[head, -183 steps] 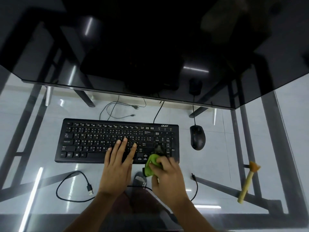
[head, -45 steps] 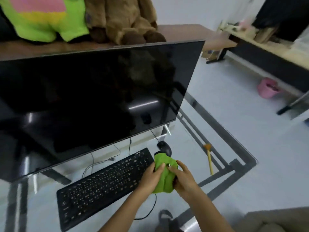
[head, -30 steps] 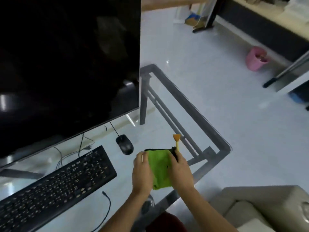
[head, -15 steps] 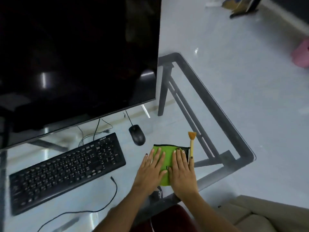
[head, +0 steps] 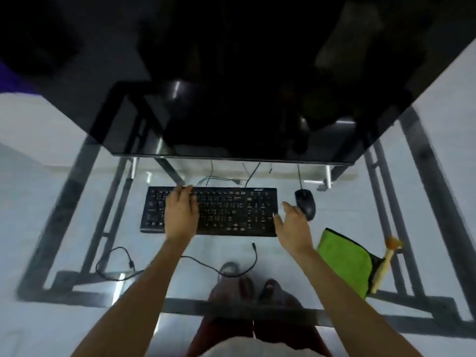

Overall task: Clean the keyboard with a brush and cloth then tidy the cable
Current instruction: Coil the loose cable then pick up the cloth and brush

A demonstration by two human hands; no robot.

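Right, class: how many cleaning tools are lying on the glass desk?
2. The green cloth lies folded at the desk's right, past the right hand. The brush lies along the cloth's right edge. None seems hidden.

Counted on glass desk point(head: 322, 228): one keyboard point(head: 231, 211), one mouse point(head: 305, 204), one monitor point(head: 231, 73), one green cloth point(head: 345, 258), one brush point(head: 385, 264), one loose cable point(head: 180, 261); two hands were over it – left hand point(head: 181, 215), right hand point(head: 293, 224)
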